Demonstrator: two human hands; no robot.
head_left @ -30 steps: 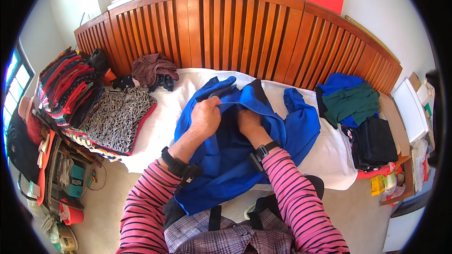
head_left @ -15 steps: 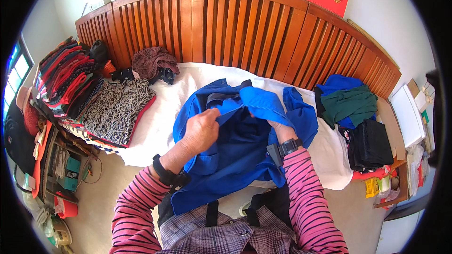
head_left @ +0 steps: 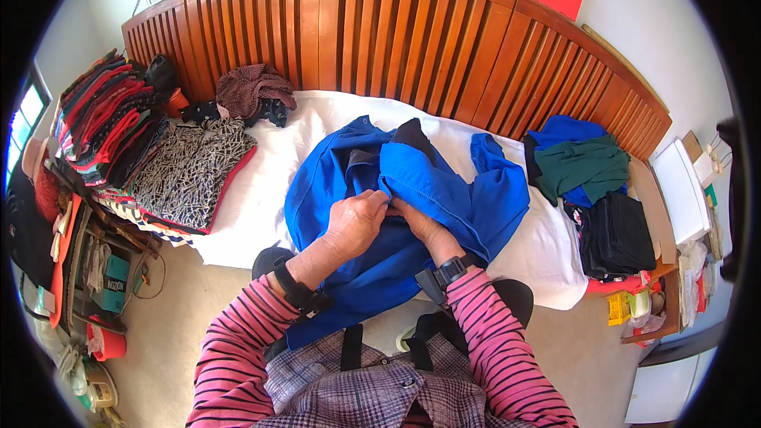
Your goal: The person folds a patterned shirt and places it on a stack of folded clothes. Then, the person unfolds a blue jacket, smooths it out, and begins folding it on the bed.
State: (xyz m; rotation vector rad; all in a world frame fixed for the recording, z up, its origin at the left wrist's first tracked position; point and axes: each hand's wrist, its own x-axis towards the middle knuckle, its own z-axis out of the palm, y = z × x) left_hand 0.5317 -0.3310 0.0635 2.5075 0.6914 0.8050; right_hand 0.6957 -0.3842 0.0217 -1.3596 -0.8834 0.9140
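Observation:
A blue jacket [head_left: 444,190] with a dark lining lies bunched on the white sheet in front of me, its lower part hanging over the bed's near edge. My left hand [head_left: 358,223] is closed in a pinch on the jacket's front edge near the middle. Right beside it, my right hand [head_left: 414,220] grips the facing edge; its fingertips are partly hidden under the blue cloth. The two hands nearly touch. One sleeve of the jacket spreads out to the right.
On the left stand a tall stack of folded clothes [head_left: 107,123] and a black-and-white patterned garment [head_left: 186,170]. A brown knitted piece [head_left: 252,91] lies by the wooden headboard [head_left: 396,47]. Green cloth [head_left: 583,165] and folded black trousers [head_left: 617,234] lie at right.
My right hand has moved left and down to meet my left hand, bringing the jacket's front edges together. The raised blue flap has folded over toward the middle.

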